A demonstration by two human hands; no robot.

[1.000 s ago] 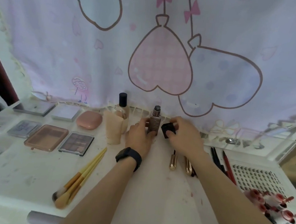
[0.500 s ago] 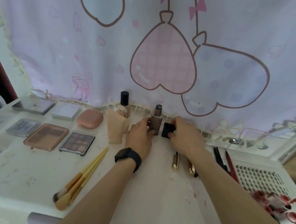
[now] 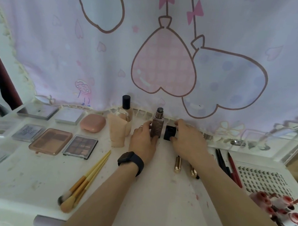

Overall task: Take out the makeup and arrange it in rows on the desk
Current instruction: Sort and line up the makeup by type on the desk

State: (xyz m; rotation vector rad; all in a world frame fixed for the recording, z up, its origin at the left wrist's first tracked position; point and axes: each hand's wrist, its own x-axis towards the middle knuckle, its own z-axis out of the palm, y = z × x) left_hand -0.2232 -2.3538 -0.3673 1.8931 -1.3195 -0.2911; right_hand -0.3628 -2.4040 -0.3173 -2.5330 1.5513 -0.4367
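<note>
A printed curtain [image 3: 153,47] fills the upper half of the frame, hung behind the white desk [image 3: 152,198], whose bare centre is marked with pink stains. Flat palettes [image 3: 50,140] are laid in two rows at centre left, evidently grouped by kind. A lash tray [image 3: 262,180] and pencils [image 3: 222,162] occupy the centre right, and yellow-handled brushes [image 3: 84,182] are set aslant at lower centre. At the middle of the frame, along the curtain's hem, a back row of upright containers is noted. The left hand [image 3: 143,142] is closed around the brown square bottle [image 3: 157,127], thumb at its front and fingers at its left side, judged to steady it upright. The small black case [image 3: 170,133] is pinched between thumb and forefinger of the right hand [image 3: 187,142], just beside the bottle's right side; whether the two touch cannot be told. The case is judged to be held so for alignment with that row
</note>
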